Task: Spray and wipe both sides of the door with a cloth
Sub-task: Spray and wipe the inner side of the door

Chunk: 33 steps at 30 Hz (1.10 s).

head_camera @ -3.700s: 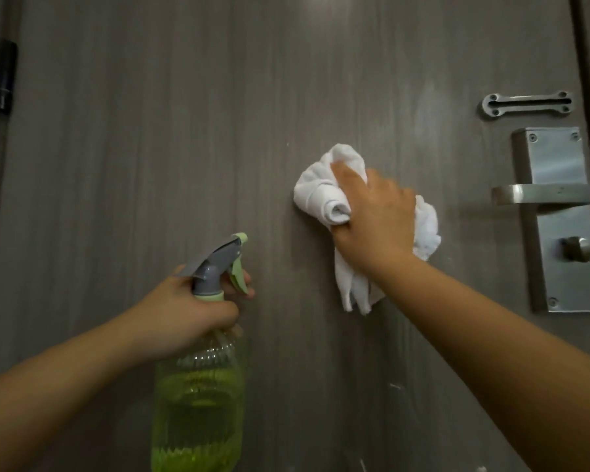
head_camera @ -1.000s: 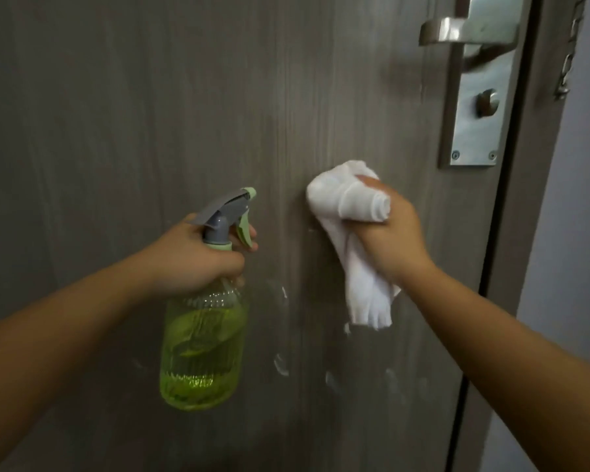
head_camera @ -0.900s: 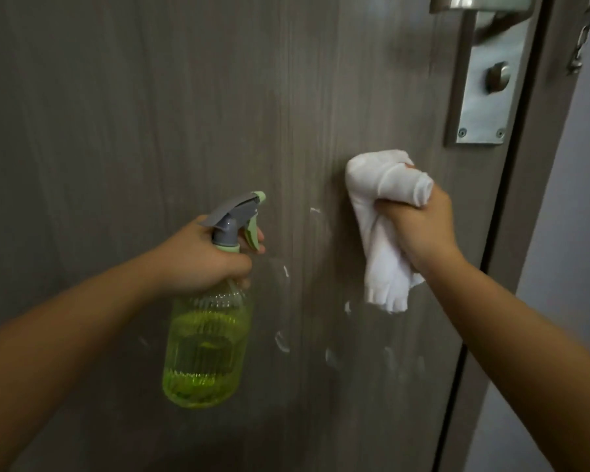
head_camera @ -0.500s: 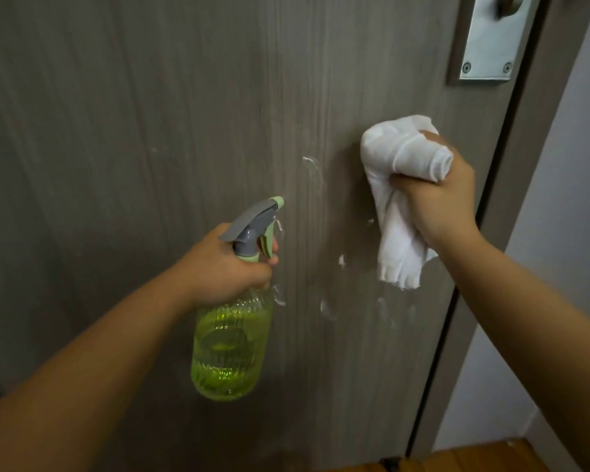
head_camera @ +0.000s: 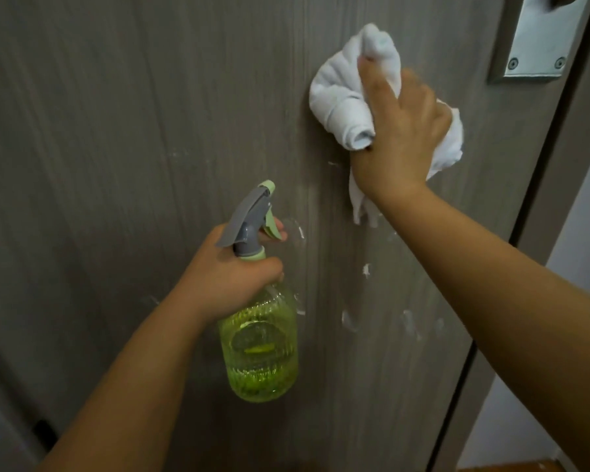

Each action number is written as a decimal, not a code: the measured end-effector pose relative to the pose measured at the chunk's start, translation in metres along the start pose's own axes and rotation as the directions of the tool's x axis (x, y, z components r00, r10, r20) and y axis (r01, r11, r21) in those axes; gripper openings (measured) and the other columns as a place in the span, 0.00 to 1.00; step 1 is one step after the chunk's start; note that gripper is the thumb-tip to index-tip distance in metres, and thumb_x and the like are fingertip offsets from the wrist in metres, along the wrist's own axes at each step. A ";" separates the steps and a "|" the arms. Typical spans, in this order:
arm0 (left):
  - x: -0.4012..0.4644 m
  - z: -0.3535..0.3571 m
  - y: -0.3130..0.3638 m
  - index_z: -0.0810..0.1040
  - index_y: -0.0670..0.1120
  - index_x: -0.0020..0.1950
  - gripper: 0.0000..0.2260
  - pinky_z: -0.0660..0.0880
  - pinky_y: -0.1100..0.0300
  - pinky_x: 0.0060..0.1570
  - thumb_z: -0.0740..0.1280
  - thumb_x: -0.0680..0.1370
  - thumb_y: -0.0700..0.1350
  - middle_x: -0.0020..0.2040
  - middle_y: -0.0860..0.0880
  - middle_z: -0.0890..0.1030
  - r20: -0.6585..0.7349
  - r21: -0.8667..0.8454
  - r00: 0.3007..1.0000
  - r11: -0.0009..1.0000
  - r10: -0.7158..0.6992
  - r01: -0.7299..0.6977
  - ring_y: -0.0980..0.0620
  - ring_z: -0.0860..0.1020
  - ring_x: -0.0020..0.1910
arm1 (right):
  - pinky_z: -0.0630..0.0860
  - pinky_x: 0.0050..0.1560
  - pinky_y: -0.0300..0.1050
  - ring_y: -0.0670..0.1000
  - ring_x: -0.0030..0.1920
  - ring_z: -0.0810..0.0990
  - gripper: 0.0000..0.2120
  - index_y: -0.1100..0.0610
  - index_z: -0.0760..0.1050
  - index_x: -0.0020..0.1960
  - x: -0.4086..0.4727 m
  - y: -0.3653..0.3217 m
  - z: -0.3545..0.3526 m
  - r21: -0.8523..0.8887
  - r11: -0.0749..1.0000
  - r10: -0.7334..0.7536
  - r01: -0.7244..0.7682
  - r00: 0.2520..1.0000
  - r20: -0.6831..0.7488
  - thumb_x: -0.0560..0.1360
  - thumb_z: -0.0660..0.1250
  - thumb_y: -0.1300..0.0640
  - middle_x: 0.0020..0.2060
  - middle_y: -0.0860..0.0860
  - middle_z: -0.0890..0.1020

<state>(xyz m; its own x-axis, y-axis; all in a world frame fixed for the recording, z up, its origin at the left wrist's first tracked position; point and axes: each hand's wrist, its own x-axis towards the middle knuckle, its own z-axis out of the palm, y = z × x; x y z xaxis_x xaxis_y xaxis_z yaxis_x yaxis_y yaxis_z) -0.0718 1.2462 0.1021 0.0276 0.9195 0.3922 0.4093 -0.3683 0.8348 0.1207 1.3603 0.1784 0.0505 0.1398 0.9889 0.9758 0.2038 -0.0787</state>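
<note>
Upper right of frame, the right hand presses a bunched white cloth against the grey door, fingers curled over it; it looks soft and light, best gripped as a wad. The left hand grips the green spray bottle by the neck at lower centre; it looks light and rigid.

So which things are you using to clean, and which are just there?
Being used:
door
cloth, pressed to the door by the right hand
spray bottle, held by the left hand

Just there:
metal plate on the door
door frame
wall
</note>
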 end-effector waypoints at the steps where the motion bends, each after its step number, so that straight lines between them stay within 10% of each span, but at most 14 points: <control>1: 0.000 0.000 -0.002 0.79 0.54 0.47 0.15 0.77 0.37 0.49 0.69 0.63 0.41 0.52 0.36 0.80 -0.006 0.010 1.000 1.000 -0.002 0.002 0.45 0.80 0.43 | 0.68 0.37 0.50 0.58 0.38 0.77 0.21 0.49 0.70 0.66 -0.004 -0.003 0.005 -0.004 1.000 -0.018 0.018 1.000 -0.019 0.74 0.61 0.50 0.41 0.56 0.79; 15: -0.028 -0.006 -0.033 0.79 0.51 0.51 0.16 0.78 0.39 0.42 0.68 0.63 0.43 0.43 0.38 0.81 -0.077 0.066 0.997 0.997 -0.028 0.033 0.37 0.80 0.44 | 0.72 0.50 0.57 0.60 0.50 0.80 0.21 0.49 0.69 0.65 -0.156 -0.017 0.031 0.191 0.890 -0.434 0.414 0.898 0.076 0.74 0.66 0.51 0.54 0.57 0.82; 29: -0.034 -0.015 -0.037 0.79 0.54 0.50 0.16 0.78 0.47 0.38 0.68 0.64 0.42 0.45 0.41 0.80 -0.078 0.024 0.996 0.999 -0.031 0.033 0.40 0.79 0.41 | 0.70 0.44 0.55 0.62 0.47 0.78 0.22 0.48 0.72 0.69 -0.001 -0.025 0.002 0.056 0.995 0.083 -0.083 0.997 -0.004 0.75 0.58 0.49 0.52 0.59 0.79; 33: -0.033 -0.018 -0.048 0.79 0.52 0.50 0.15 0.78 0.51 0.41 0.70 0.66 0.38 0.45 0.47 0.82 -0.109 0.013 0.993 0.999 -0.044 0.045 0.47 0.81 0.43 | 0.71 0.34 0.53 0.61 0.38 0.77 0.22 0.47 0.61 0.69 -0.040 -0.033 0.016 0.094 0.984 -0.154 0.151 0.988 0.033 0.76 0.60 0.47 0.43 0.58 0.79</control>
<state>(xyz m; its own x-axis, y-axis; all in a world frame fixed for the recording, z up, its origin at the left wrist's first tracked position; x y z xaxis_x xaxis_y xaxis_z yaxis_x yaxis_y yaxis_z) -0.1091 1.2307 0.0561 -0.0895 0.9143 0.3949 0.4223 -0.3242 0.8465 0.0831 1.3639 0.1395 -0.1075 0.1384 0.9845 0.9481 0.3125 0.0596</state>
